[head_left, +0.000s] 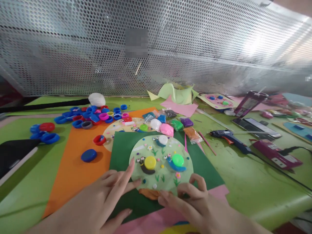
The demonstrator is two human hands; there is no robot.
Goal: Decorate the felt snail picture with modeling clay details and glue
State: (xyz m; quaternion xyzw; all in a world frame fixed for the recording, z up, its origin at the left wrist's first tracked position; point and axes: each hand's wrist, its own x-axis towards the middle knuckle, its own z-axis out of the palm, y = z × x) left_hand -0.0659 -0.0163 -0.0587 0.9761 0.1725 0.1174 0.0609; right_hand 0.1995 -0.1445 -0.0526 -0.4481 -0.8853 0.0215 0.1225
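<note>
A round pale green card (pixel 168 175) lies on a dark green sheet (pixel 207 162). On it are snail figures: a dark one with a yellow bottle cap (pixel 150 162), a blue one with a green cap (pixel 177 160), and one with a white cap (pixel 163 140). Small clay flowers, grass blades and dots surround them. A strip of brown modelling clay (pixel 149 194) runs along the card's near edge. My right hand (pixel 192 201), fingers curled, presses its fingertips on the strip's right end. My left hand (pixel 109 191) rests with fingers spread at the card's left edge, holding nothing.
Loose bottle caps (pixel 89 113) are heaped at the left; a blue cap (pixel 89 155) sits on orange paper (pixel 73 162). Bags of coloured clay (pixel 167 129) lie behind the card. At the right are a hot glue gun (pixel 231 139), a phone (pixel 262 127) and a drink carton (pixel 250 103).
</note>
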